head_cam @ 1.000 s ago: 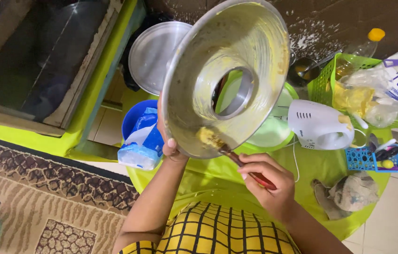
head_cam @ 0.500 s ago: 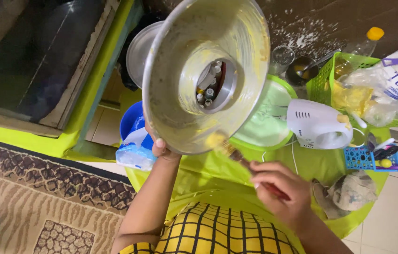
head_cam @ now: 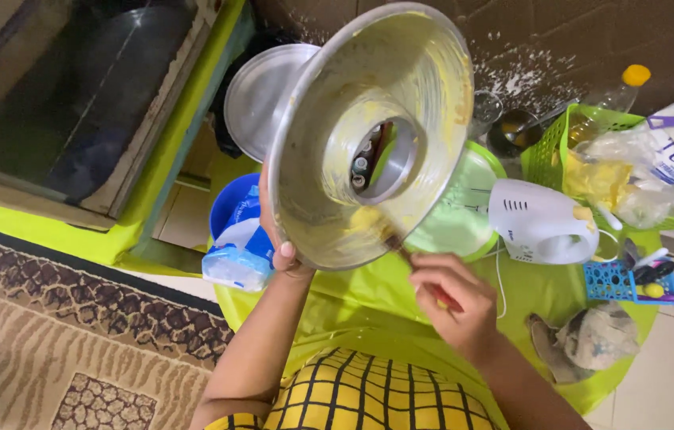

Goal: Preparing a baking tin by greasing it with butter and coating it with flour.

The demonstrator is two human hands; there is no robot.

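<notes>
A metal ring-shaped cake pan (head_cam: 369, 135) is held up in the air, tilted so its inside and central tube face the camera, above a table (head_cam: 544, 318) covered in lime-green cloth. Yellow smears coat the pan's inner wall, with a thicker lump low down near the rim. The left hand (head_cam: 277, 239) grips the pan's lower left edge, fingers closed around the rim with the thumb on the inside. The right hand (head_cam: 452, 299) sits just below the pan, fingers curled tight on the red handle of a small brush (head_cam: 401, 248), whose tip touches the yellow lump inside the pan.

Behind the pan, a round metal lid (head_cam: 261, 95) leans to the upper left. A blue tub (head_cam: 229, 211) with a blue-and-white packet (head_cam: 240, 247) lies just beside the left hand. To the right stand a light green plate (head_cam: 456, 211) and a white hand mixer (head_cam: 540, 223). Farther right are a green basket (head_cam: 552, 151) of bags, a small blue basket (head_cam: 612, 280) and a crumpled cloth (head_cam: 592, 338). A patterned rug (head_cam: 74, 350) covers the floor at left.
</notes>
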